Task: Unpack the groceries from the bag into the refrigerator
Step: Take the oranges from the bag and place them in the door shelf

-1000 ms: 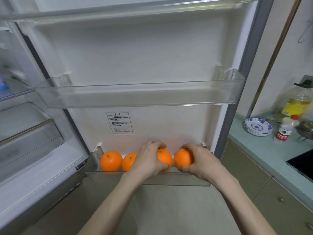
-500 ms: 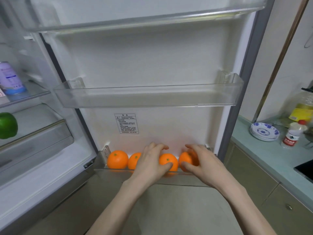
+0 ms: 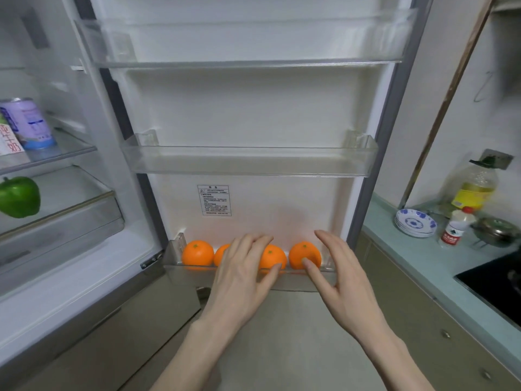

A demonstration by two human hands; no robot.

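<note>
My left hand point(image 3: 248, 273) is spread wide, fingers straight, in front of the two middle oranges; whether it touches them I cannot tell. My right hand point(image 3: 342, 280) is open too, holding nothing, its thumb tip against the right orange point(image 3: 303, 253). Four oranges sit in a row in the bottom door bin point(image 3: 327, 273): the left orange point(image 3: 198, 253), a second orange point(image 3: 221, 255) mostly hidden behind my left hand, a third orange point(image 3: 272, 256), and the right one. The middle bin point(image 3: 248, 162) and top bin point(image 3: 248, 43) above them hold nothing I can see. In the fridge body to the left are a can point(image 3: 28, 122), a carton point(image 3: 10, 142) and a green pepper point(image 3: 19, 196) (so some unpacking looks done). The bag is out of view, so I can't judge what is left; I'd guess the oranges are finished.
</note>
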